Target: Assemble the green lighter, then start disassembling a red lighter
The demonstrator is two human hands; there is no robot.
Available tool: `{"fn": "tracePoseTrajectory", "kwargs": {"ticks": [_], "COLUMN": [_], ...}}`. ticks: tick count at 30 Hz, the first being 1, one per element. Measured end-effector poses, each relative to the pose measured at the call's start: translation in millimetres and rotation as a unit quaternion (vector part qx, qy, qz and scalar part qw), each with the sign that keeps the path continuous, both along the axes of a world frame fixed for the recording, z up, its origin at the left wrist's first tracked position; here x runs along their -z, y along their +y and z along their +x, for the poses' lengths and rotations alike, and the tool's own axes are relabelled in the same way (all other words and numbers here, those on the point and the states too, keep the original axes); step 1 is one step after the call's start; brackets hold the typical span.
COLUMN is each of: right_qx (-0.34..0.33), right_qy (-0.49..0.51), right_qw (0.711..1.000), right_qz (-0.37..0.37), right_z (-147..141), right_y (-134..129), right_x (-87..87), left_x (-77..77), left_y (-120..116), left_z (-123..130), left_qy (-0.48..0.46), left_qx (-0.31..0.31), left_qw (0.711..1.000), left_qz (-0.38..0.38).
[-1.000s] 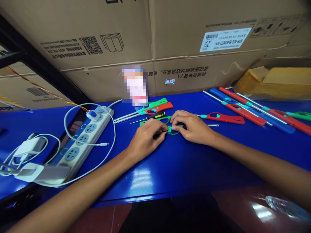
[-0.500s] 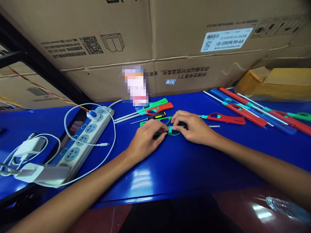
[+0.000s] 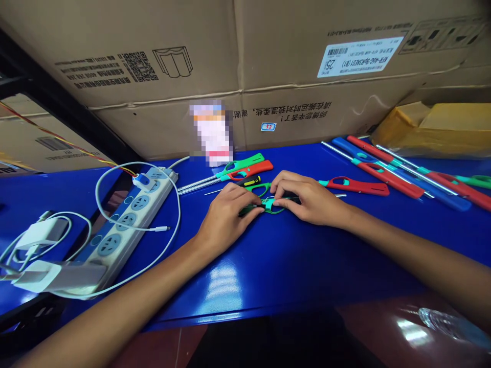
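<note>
My left hand (image 3: 224, 212) is closed in a pinch at the left side of an opened green stick lighter (image 3: 273, 207); a small black part shows at its fingertips. From the right, my right hand (image 3: 307, 198) pinches over the same lighter, where a thin wire-like piece shows. Its fingers hide much of the lighter, and a metal rod (image 3: 339, 196) sticks out beyond them. Just behind my hands lie a green handle shell (image 3: 261, 189) and a screwdriver (image 3: 251, 181) with a black and yellow handle.
A green lighter (image 3: 247, 162) and an orange-red one (image 3: 255, 168) lie behind. Another red lighter (image 3: 360, 187) and several more, red and blue (image 3: 383, 166), are at right. A power strip (image 3: 126, 230) with white cables stands left. Cardboard (image 3: 153, 117) walls the back; a blurred phone-like screen (image 3: 213, 135) leans there.
The view has shifted slightly. Both hands stay at the lighter with small finger movements, and the black part at my left fingertips shows more clearly.
</note>
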State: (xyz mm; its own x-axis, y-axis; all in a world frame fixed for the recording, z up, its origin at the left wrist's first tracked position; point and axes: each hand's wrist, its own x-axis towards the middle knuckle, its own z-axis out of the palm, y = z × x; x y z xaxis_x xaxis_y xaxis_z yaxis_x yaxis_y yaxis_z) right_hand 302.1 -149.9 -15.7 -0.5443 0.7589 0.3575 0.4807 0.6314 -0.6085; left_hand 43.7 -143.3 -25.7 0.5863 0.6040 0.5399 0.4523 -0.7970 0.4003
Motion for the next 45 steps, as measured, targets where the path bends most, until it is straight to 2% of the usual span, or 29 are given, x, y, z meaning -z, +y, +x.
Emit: {"fn": "tracePoseTrajectory", "kwargs": {"ticks": [5,10,22,27,34,45], "right_qx": [-0.008,-0.011,-0.015,-0.022,-0.015,0.011], "right_qy": [0.007,0.001,0.003,0.005,0.023,0.027], "right_qw": [1.0,1.0,1.0,1.0,0.999,0.999], "right_qz": [0.003,0.0,0.0,-0.002,0.02,0.02], "right_z": [0.7,0.7,0.8,1.2,1.1,2.9], "right_y": [1.3,1.6,2.4,1.7,1.4,3.2], "right_x": [2.7,3.8,3.3,1.6,2.7,1.9], "left_x": [-2.5,-0.1,-4.8,-3.3,-2.5,-3.5], "left_y": [1.7,2.2,4.4,5.0,5.1,4.2], "left_z": [-3.3,-3.4,-3.0,-1.5,-2.3,-2.8], "left_qy": [0.013,-0.003,-0.026,-0.07,-0.08,-0.07], "left_qx": [0.003,0.011,-0.016,-0.006,-0.007,-0.007], "left_qw": [1.0,1.0,0.984,0.968,0.965,0.975], "left_qz": [0.006,-0.027,-0.178,-0.24,-0.251,-0.211]}}
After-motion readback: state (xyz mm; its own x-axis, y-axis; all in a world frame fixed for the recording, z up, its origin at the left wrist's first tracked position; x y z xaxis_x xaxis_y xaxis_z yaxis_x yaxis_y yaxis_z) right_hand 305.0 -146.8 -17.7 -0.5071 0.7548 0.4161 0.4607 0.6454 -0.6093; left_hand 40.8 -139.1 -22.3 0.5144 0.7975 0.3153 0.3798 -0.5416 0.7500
